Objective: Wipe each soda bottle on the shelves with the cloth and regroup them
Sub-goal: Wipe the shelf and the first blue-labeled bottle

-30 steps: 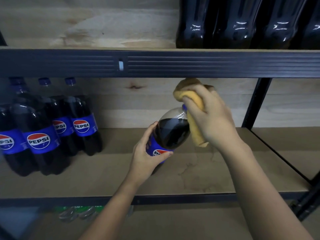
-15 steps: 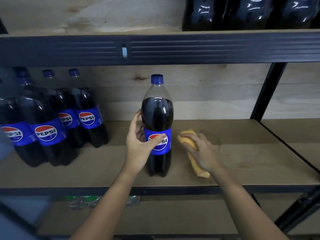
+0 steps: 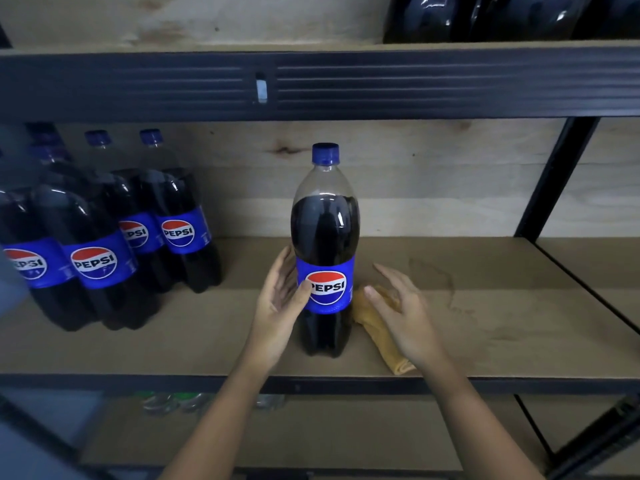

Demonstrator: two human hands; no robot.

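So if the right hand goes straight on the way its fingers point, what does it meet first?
Probably the standing Pepsi bottle: the right hand, open above the yellow cloth, points up-left toward its label, though depth is unclear.

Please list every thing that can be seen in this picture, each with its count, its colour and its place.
single soda bottle: one, dark cola, blue label and cap, upright on the middle shelf, centre.
grouped soda bottles: at least five visible, same colours, standing together at the left of the middle shelf; the edge of the view cuts the group.
cloth: one, yellow, lying on the shelf right of the single bottle.
middle shelf: one, light brown board with black metal frame.
upper bottles: several, dark, on the shelf above at the right; only their bases show.
lower items: blurred, green and clear, on the shelf below; count unclear.
left hand: one, fingers relaxed, thumb touching the single bottle's label.
right hand: one, open, above the cloth.
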